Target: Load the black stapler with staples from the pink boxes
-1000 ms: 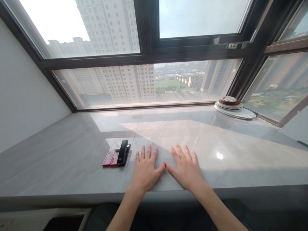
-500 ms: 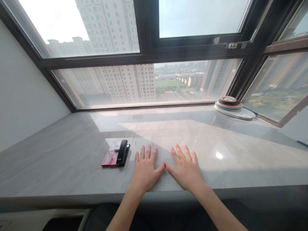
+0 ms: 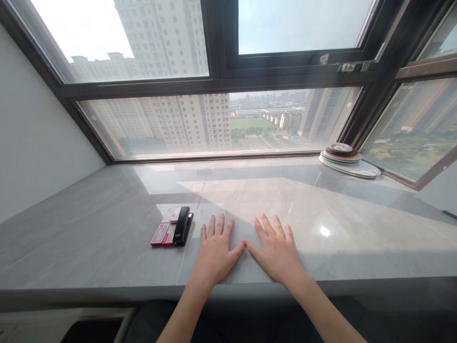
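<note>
My left hand lies flat on the grey sill, fingers spread and pointing toward the window. Beside it, my right hand rests flat in the same way, and the two thumb tips meet or nearly meet. Neither hand holds anything. A black stapler is nearest to my left hand, a little to its left and apart from it. Against the stapler's left side are several small red-and-white boxes; the stapler hides part of them.
A stack of round plates or mats sits in the far right corner by the dark window frame. The sill's front edge runs just below my wrists. A white wall closes off the left side.
</note>
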Tool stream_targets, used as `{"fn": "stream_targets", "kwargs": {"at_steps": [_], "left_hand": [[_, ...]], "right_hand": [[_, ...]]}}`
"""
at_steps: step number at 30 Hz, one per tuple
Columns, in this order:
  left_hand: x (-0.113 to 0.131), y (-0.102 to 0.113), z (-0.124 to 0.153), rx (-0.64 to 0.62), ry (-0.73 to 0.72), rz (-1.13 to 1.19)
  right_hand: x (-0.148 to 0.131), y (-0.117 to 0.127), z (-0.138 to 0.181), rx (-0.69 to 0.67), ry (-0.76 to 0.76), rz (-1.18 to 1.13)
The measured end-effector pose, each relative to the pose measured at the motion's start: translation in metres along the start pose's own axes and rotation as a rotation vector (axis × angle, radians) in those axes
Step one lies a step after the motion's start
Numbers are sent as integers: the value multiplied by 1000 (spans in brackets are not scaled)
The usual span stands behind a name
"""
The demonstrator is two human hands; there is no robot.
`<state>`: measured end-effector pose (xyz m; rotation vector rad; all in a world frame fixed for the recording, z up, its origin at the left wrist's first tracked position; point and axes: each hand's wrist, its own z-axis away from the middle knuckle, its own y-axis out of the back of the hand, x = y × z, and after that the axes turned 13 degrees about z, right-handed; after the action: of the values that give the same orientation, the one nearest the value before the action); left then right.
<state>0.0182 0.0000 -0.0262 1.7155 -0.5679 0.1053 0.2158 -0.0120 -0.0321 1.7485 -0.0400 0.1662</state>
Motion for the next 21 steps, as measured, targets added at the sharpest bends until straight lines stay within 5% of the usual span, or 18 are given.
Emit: {"fn": "stream_targets", "kwargs": {"at_steps": [21], "left_hand": [[-1,-2,0,-17,-9,-12]], "right_hand": [[0,2,1,15,3,-4]]}}
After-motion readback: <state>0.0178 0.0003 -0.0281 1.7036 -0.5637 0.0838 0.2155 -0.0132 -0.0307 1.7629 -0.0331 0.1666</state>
